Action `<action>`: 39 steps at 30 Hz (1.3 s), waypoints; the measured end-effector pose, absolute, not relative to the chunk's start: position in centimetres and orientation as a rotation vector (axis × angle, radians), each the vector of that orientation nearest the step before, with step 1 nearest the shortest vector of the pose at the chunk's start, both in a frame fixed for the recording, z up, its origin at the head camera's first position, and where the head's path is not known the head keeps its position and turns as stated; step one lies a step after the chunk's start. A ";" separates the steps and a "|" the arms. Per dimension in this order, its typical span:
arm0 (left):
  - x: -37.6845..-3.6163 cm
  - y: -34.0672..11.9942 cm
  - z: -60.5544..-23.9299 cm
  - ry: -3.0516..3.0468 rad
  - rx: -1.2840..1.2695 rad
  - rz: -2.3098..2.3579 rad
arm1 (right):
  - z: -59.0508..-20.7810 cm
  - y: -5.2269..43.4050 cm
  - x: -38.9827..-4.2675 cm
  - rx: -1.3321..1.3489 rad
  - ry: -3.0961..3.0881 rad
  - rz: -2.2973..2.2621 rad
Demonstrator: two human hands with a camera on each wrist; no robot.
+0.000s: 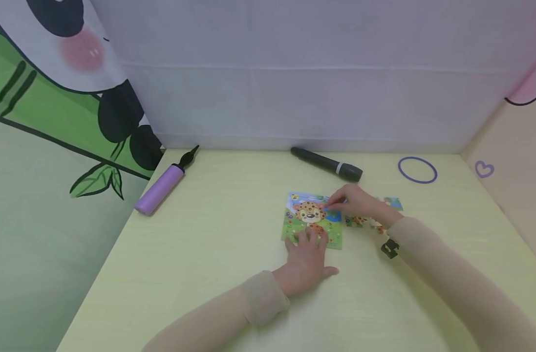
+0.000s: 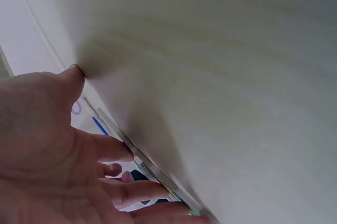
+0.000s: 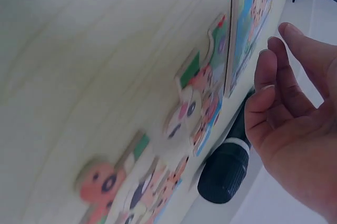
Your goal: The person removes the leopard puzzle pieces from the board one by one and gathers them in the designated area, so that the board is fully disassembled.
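Head view: we see the left hand (image 1: 306, 261) flat on the near edge of the leopard puzzle (image 1: 312, 219), steadying it on the table (image 1: 215, 254); the right hand (image 1: 354, 203) touches its top right corner.
Left wrist view: fingers (image 2: 131, 190) straight, gripping nothing; they pin the puzzle edge.
Right wrist view: fingers (image 3: 274, 79) relaxed, empty; loose pieces (image 3: 184, 129) lie just beside the puzzle, within reach.
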State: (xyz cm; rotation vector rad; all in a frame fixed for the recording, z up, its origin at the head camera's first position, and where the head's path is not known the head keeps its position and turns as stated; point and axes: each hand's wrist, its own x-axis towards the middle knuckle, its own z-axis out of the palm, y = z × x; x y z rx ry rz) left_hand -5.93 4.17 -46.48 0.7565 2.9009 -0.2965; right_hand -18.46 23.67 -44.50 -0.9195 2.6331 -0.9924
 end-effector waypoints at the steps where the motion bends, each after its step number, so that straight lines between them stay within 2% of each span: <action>1: -5.9 4.1 -46.5 2.902 0.764 -0.295 | -44.5 23.4 -18.5 -0.919 2.623 -1.002; 26: -5.3 2.8 -46.5 2.757 0.868 -0.134 | -45.2 17.7 -19.5 -0.881 2.522 -0.953; 39: -5.6 2.8 -46.4 2.736 0.834 -0.119 | -45.3 17.0 -19.6 -0.807 2.501 -0.943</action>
